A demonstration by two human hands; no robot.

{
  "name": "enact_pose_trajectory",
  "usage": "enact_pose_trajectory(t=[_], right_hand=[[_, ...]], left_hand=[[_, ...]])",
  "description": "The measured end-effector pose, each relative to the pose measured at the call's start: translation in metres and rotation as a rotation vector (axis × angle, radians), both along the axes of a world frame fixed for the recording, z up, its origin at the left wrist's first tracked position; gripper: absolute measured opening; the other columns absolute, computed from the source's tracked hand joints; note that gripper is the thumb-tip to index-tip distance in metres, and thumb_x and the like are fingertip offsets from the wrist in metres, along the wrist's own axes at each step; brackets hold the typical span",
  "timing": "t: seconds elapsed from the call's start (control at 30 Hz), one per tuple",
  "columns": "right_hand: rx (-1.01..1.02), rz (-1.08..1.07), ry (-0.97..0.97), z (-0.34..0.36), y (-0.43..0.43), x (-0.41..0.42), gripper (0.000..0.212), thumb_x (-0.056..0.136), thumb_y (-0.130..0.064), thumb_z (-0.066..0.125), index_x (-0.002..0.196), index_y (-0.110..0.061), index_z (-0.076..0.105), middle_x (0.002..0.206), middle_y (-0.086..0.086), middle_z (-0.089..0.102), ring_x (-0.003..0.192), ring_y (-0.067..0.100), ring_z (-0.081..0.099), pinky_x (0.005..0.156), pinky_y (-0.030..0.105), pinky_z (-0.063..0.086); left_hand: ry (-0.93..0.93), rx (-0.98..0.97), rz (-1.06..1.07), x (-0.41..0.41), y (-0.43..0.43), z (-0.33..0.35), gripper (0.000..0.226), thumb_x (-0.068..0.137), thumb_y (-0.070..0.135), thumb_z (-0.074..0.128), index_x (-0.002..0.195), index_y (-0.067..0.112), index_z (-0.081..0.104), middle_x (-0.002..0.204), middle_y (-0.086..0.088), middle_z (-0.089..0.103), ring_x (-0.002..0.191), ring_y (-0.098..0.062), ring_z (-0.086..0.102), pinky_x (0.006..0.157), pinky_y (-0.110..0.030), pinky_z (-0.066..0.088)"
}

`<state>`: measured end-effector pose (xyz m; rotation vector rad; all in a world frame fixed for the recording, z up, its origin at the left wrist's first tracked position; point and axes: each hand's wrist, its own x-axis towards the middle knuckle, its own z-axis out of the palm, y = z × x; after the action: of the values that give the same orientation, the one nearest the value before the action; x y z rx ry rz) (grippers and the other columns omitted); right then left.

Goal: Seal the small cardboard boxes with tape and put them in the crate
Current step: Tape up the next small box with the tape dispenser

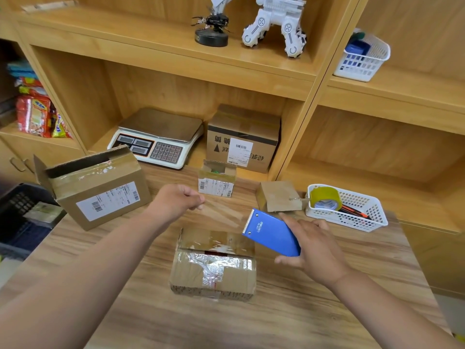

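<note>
From the head camera I see the right hand (312, 245) curled around a blue tape dispenser (271, 235), thumb on top and fingers underneath, with the toothed edge pointing left. The left hand (176, 200) is closed, its fingertips pinching the end of a strip of clear tape (226, 212) that stretches across to the dispenser's teeth. Both hands are raised above the table (327, 311).

The strip hangs over a small cardboard box (214, 268) at the middle of the table. Its top is covered in old crinkled tape and one flap stands up at the far side. Further back are a small open box (217, 180) and a flat-topped small box (279, 196). A larger open box (100, 187) stands tilted at the left. The dark crate (15, 205) sits below the table's left edge. At the right, a white basket (362, 217) holds a yellowish tape roll (325, 197).
</note>
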<state>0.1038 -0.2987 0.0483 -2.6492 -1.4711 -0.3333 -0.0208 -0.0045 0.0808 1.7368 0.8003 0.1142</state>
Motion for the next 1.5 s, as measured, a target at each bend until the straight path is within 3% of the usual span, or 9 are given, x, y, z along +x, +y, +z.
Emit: enact_pose_trajectory(t=[0.17, 0.27, 0.43, 0.63, 0.8, 1.07, 1.27, 1.43, 1.5], right_hand=[[-0.048, -0.055, -0.172, -0.001, 0.012, 0.006, 0.072, 0.091, -0.069, 0.016, 0.131, -0.019, 0.05, 0.064, -0.005, 0.055, 0.053, 0.015, 0.05, 0.064, 0.03, 0.017], [-0.059, -0.135, -0.228, -0.004, 0.027, 0.007, 0.067, 0.085, -0.063, 0.03, 0.12, -0.017, 0.064, 0.058, -0.002, 0.055, 0.048, 0.018, 0.05, 0.063, 0.033, 0.019], [-0.118, -0.252, -0.263, -0.007, 0.047, 0.01, 0.062, 0.071, -0.066, 0.064, 0.105, -0.014, 0.07, 0.053, 0.003, 0.058, 0.045, 0.023, 0.055, 0.062, 0.036, 0.022], [-0.161, -0.407, -0.178, -0.005, 0.057, 0.01, 0.058, 0.058, -0.067, 0.075, 0.075, -0.013, 0.061, 0.049, 0.0, 0.056, 0.042, 0.02, 0.055, 0.061, 0.031, 0.034], [-0.155, -0.439, -0.05, 0.003, 0.052, 0.014, 0.057, 0.085, -0.068, 0.043, 0.104, -0.014, 0.053, 0.095, 0.001, 0.068, 0.089, 0.021, 0.063, 0.084, 0.031, 0.029], [-0.135, -0.524, 0.022, -0.012, 0.04, 0.029, 0.06, 0.083, -0.072, 0.041, 0.102, -0.016, 0.052, 0.094, 0.002, 0.067, 0.087, 0.022, 0.062, 0.079, 0.032, 0.03], [-0.137, -0.559, 0.037, -0.03, 0.022, 0.039, 0.059, 0.084, -0.071, 0.041, 0.103, -0.016, 0.053, 0.093, 0.0, 0.067, 0.085, 0.022, 0.063, 0.074, 0.033, 0.028], [-0.162, -0.514, -0.007, -0.063, -0.007, 0.049, 0.053, 0.053, -0.052, 0.086, 0.077, -0.009, 0.067, 0.053, 0.004, 0.059, 0.045, 0.022, 0.057, 0.055, 0.03, 0.035], [-0.263, -0.487, 0.061, -0.075, -0.023, 0.048, 0.065, 0.067, -0.049, 0.08, 0.112, -0.005, 0.065, 0.077, 0.006, 0.067, 0.067, 0.023, 0.064, 0.067, 0.033, 0.045]], left_hand=[[0.004, 0.123, -0.006, 0.008, -0.01, 0.001, 0.019, 0.084, 0.02, 0.07, 0.067, 0.012, 0.072, 0.076, 0.01, 0.071, 0.079, -0.007, 0.065, 0.079, -0.031, 0.051], [0.023, 0.372, -0.051, 0.013, -0.029, 0.009, 0.021, 0.086, 0.023, 0.061, 0.067, 0.022, 0.071, 0.064, 0.015, 0.066, 0.047, 0.003, 0.052, 0.053, -0.022, 0.04], [0.027, 0.873, -0.097, 0.029, -0.061, 0.007, 0.019, 0.086, 0.025, 0.056, 0.076, 0.024, 0.072, 0.069, 0.012, 0.064, 0.065, -0.011, 0.057, 0.058, -0.022, 0.045], [-0.027, 1.241, -0.254, 0.038, -0.088, -0.006, 0.029, 0.038, 0.019, 0.086, 0.042, 0.022, 0.057, 0.039, 0.009, 0.046, 0.046, -0.015, 0.046, 0.051, -0.022, 0.036], [-0.056, 1.275, -0.293, 0.043, -0.099, -0.009, 0.033, 0.037, 0.016, 0.088, 0.043, 0.023, 0.056, 0.041, 0.009, 0.046, 0.048, -0.015, 0.046, 0.053, -0.023, 0.036], [-0.22, 1.323, -0.178, 0.047, -0.103, -0.031, 0.014, 0.064, 0.021, 0.069, 0.051, 0.023, 0.065, 0.047, 0.008, 0.055, 0.056, -0.018, 0.053, 0.057, -0.028, 0.033], [-0.324, 1.263, -0.129, 0.048, -0.114, -0.04, 0.023, 0.077, 0.029, 0.055, 0.062, 0.023, 0.072, 0.058, 0.01, 0.064, 0.063, -0.018, 0.058, 0.063, -0.027, 0.03], [-0.266, 1.053, -0.077, 0.051, -0.118, -0.036, 0.019, 0.078, 0.029, 0.061, 0.066, 0.023, 0.074, 0.062, 0.008, 0.068, 0.067, -0.021, 0.062, 0.064, -0.027, 0.044], [-0.236, 0.967, -0.031, 0.053, -0.12, -0.033, 0.005, 0.075, 0.02, 0.075, 0.07, 0.022, 0.076, 0.064, 0.006, 0.07, 0.07, -0.022, 0.063, 0.068, -0.029, 0.045]])
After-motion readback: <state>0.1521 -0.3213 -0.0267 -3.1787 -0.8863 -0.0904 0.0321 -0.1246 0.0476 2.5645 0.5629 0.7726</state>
